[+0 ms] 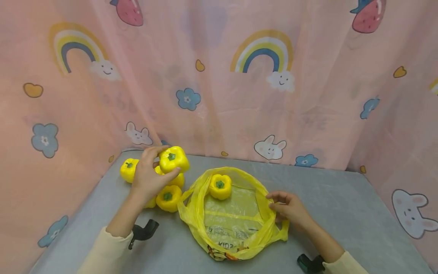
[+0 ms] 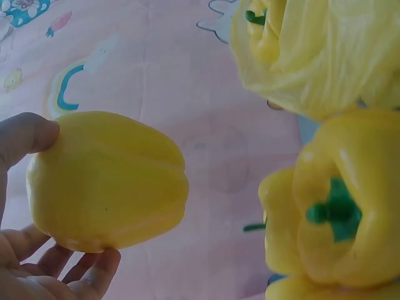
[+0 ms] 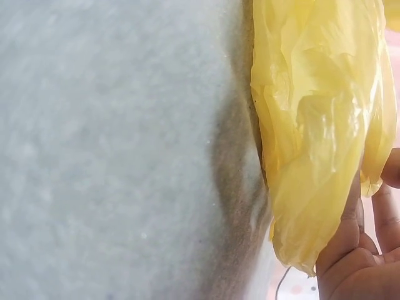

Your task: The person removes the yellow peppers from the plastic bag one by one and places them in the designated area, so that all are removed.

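My left hand (image 1: 150, 177) holds a yellow bell pepper (image 1: 174, 160) between thumb and fingers, raised above the other peppers. In the left wrist view that bell pepper (image 2: 109, 181) lies sideways in the grasp. A yellow plastic bag (image 1: 191, 224) stands on the table with its mouth spread wide, and one bell pepper (image 1: 220, 187) is inside near the back left. At the bag's right rim, my right hand (image 1: 291, 209) pinches the plastic. The right wrist view has the bag (image 3: 312, 144) partly hiding these fingers.
Several more yellow bell peppers (image 1: 169, 198) are grouped left of the bag, partly behind my left hand. One pepper (image 1: 128, 170) sits at the far left. The grey table (image 1: 328, 198) ends at a pink patterned curtain (image 1: 219, 125) behind and on both sides.
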Motion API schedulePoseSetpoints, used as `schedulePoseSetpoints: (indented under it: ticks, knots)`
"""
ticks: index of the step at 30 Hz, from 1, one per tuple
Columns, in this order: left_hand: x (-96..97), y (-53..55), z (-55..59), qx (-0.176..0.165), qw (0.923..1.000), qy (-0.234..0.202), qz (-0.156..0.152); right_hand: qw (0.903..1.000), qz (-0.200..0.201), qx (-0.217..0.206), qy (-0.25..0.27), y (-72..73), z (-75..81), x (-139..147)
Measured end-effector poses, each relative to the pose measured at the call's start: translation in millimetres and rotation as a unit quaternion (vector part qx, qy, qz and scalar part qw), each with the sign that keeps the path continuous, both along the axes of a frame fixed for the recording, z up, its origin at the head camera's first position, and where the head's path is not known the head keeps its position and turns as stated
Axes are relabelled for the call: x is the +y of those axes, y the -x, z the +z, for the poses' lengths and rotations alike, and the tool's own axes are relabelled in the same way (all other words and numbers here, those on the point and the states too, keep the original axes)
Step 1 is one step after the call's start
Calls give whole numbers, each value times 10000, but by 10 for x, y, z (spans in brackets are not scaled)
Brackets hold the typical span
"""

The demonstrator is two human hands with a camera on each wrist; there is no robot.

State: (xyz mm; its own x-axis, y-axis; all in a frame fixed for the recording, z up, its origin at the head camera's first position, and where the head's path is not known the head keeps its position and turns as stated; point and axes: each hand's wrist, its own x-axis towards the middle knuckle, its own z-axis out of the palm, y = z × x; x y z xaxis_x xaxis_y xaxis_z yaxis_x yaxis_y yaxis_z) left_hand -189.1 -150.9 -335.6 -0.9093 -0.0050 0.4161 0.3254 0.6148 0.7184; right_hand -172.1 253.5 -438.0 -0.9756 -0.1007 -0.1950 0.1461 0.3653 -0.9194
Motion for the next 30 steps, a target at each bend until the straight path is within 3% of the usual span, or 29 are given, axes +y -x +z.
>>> schedulePoseSetpoints:
  ticks: [10,20,30]
  knots:
    - [-372,-115,78,101,9993,163,307,10000,-15,-10,-7,3,-11,-9]
    - [-738,-230,42,-22,9957,350,853,10000,27,25,30,6,-21,-1]
    - [-1091,-310,-53,218,9961,537,666,10000,34,12,39,4,-6,-8]
